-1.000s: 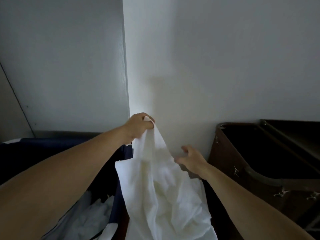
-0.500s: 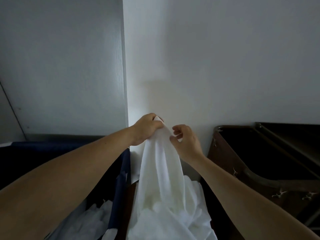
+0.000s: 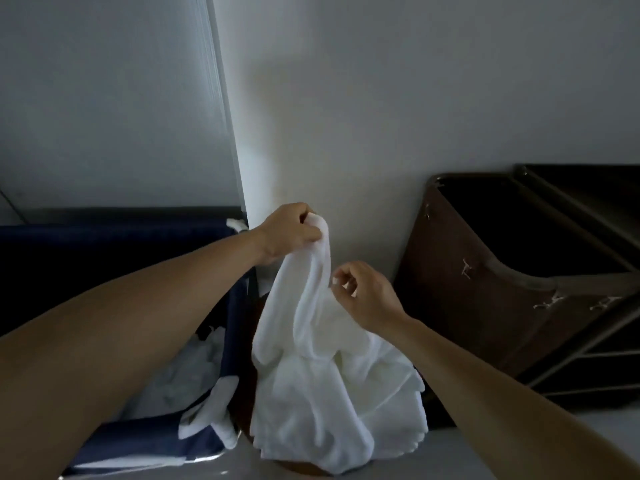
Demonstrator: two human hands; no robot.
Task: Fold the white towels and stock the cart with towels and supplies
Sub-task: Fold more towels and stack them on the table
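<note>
The person stands facing a pale wall (image 3: 415,81), both bare arms stretched forward. The left hand (image 3: 289,233) is raised higher and farther, its fingers curled tight around the bunched top of a white towel (image 3: 311,358). From that grip the towel hangs down in loose, crumpled folds, and its lower part piles up near the person, over what looks like a round brown rim (image 3: 301,470) at the bottom. I can't make out what that rim belongs to.

The right hand (image 3: 367,296) sits lower and to the right, just beside the towel's hanging edge. Its fingers (image 3: 335,280) are curled, with the tips right at the cloth. From here I cannot tell whether they actually pinch a fold or only touch it.

To the left stands a dark blue hamper (image 3: 121,244), with more white linen (image 3: 180,382) lying rumpled inside and a bit draped over its near corner. The left forearm passes above it.

On the right, against the wall, is a brown fabric bin (image 3: 491,306), its inside dark, tied at the rim with pale strings to a metal frame (image 3: 581,344). It stands apart from the towel and from both hands.
</note>
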